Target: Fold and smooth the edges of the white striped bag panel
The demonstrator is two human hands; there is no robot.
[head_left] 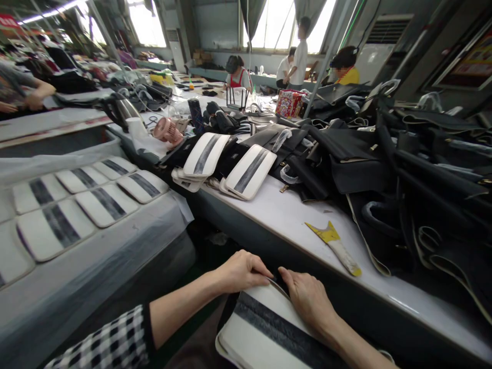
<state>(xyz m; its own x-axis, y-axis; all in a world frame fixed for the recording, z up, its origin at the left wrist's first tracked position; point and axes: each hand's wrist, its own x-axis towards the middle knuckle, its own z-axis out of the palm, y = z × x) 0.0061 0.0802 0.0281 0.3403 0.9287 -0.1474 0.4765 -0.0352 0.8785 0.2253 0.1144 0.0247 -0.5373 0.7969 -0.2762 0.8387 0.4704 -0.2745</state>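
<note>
A white panel [248, 338] with a black stripe and rounded corners lies low in front of me, with at least one more layer under it. My left hand [246, 269] pinches its far edge between thumb and fingers. Close beside it, my right hand [307, 294] grips the same edge where a dark strip shows, thumb up and fingers mostly hidden. A small gap separates the two thumbs. On the white table [292, 210] ahead lies a scraper [332, 243] with a yellow blade and a pale handle.
Striped white panels [102, 202] lie in rows on the left covered surface. More panels [249, 171] are stacked at the table's near edge. Black bag pieces [353, 164] heap up on the right. A pink fan [168, 130] stands behind; several people work farther off.
</note>
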